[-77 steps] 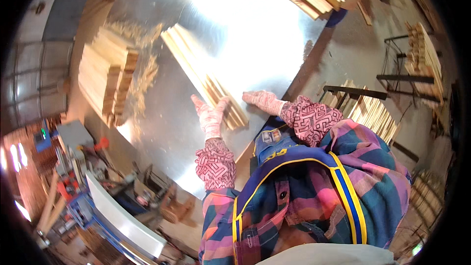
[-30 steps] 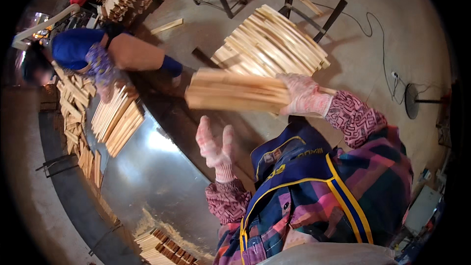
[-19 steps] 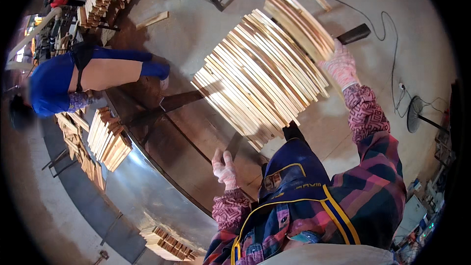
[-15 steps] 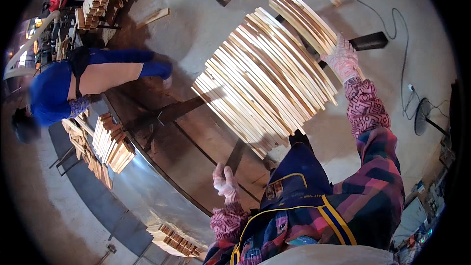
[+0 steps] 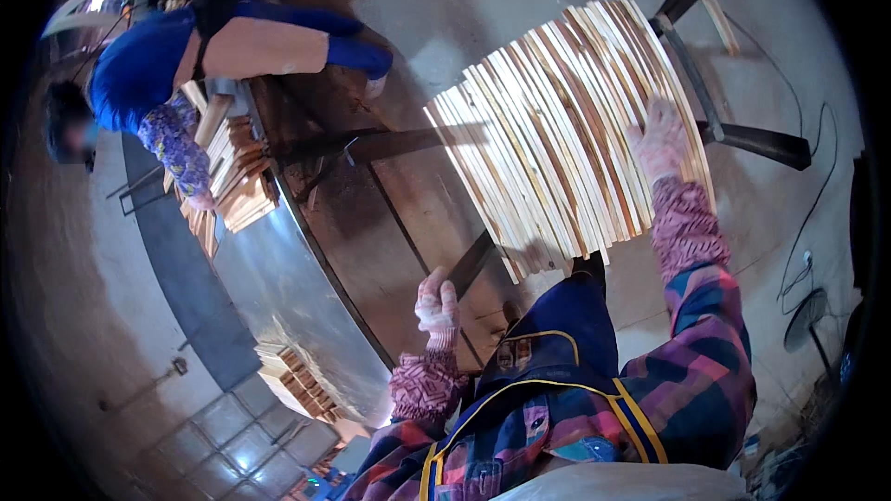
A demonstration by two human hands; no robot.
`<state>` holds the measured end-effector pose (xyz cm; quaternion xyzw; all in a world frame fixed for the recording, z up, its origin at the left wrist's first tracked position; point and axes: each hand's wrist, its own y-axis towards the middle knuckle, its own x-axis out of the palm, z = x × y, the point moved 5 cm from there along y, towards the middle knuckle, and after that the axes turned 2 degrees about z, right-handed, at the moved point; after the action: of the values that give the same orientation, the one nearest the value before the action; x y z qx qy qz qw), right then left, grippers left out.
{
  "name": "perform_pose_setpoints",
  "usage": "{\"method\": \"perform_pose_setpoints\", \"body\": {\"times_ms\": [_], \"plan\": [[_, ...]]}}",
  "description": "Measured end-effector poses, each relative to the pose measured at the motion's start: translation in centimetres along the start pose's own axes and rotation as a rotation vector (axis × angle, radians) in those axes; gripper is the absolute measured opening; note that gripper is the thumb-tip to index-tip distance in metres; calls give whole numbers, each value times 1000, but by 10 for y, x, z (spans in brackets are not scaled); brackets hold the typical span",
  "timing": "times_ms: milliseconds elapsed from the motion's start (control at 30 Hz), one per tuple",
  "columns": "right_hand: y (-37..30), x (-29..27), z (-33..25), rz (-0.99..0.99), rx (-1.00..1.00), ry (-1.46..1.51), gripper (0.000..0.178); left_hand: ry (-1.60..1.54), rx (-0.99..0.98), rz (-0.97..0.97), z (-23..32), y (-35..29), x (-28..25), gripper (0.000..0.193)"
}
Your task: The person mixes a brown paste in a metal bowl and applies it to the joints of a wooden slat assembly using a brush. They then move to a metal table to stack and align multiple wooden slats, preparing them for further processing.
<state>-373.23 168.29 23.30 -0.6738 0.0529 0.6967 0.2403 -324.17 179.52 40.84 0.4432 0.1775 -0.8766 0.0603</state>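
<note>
A row of pale wooden strips lies side by side, packed together, on a dark-legged stand in front of me. Across the strips near the row's right edge rests my gloved right hand, fingers stretched forward and thumb apart; it does not grip a strip. My gloved left hand hangs in the air to the left of my apron, below the near left corner of the row. Its fingers are curled in, and nothing shows in them.
On the left a curved metal table carries a stack of wooden pieces and a smaller stack. A co-worker in blue bends over it. A cable and a round-headed stand are at the right.
The separate group of strips at the right now sits against the main row. My right hand has shifted from its outer edge onto the top. The view has turned, and the co-worker reaches the stack.
</note>
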Motion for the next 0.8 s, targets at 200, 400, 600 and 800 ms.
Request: {"method": "perform_pose_setpoints", "body": {"times_ms": [200,400,600,800], "plan": [[-171,-4,-126,-271,-254,390,74,74,-5,-59,-3,-6,9,39],[-315,20,-173,-519,-298,329,58,-36,115,-428,5,0,17,67],[-404,24,-177,-786,-639,315,58,-312,20,-455,-116,-51,-30,76],[-421,16,-273,-698,-1038,39,50,-144,-305,-175,-316,-139,-127,66]]}}
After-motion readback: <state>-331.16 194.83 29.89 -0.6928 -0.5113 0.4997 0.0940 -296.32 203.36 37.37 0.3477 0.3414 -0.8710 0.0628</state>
